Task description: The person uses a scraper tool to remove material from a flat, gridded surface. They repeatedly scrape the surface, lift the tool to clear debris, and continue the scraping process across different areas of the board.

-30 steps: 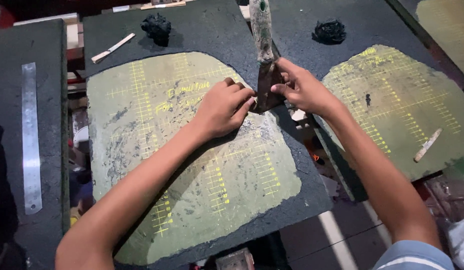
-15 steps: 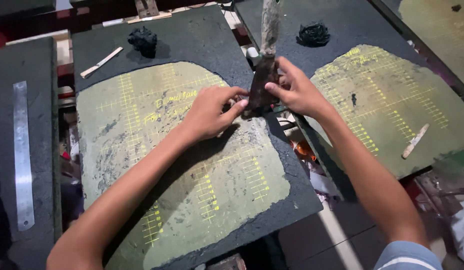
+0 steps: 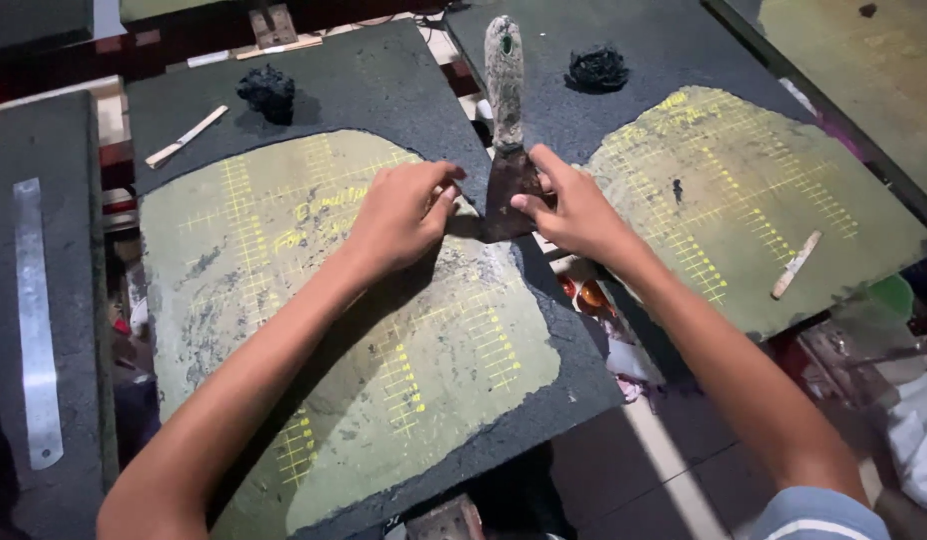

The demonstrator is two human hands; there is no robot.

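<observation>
Both hands are down at the top right edge of the near board (image 3: 574, 390), working a putty knife (image 3: 508, 175) between them. The right hand (image 3: 574, 212) pinches the blade's right side, thumb on its flat face and fingers curled behind. The left hand (image 3: 404, 215) has its fingers bent, the tips pressing in at the blade's left corner, so the two together steady it. The crusted handle points straight away from the person, over the gap between the boards, with the blade's wide end meeting the greenish gridded sheet (image 3: 314, 330) that covers most of the board, which looks like the reason for this low, two-handed hold. A black lump (image 3: 268, 93) and a pale stick (image 3: 187, 137) sit at the far end, out of the way. On the right-hand board (image 3: 684, 50), another lump (image 3: 597, 70) and another stick (image 3: 796, 264) are parked likewise. A metal ruler (image 3: 36, 320) lies off to the left.
</observation>
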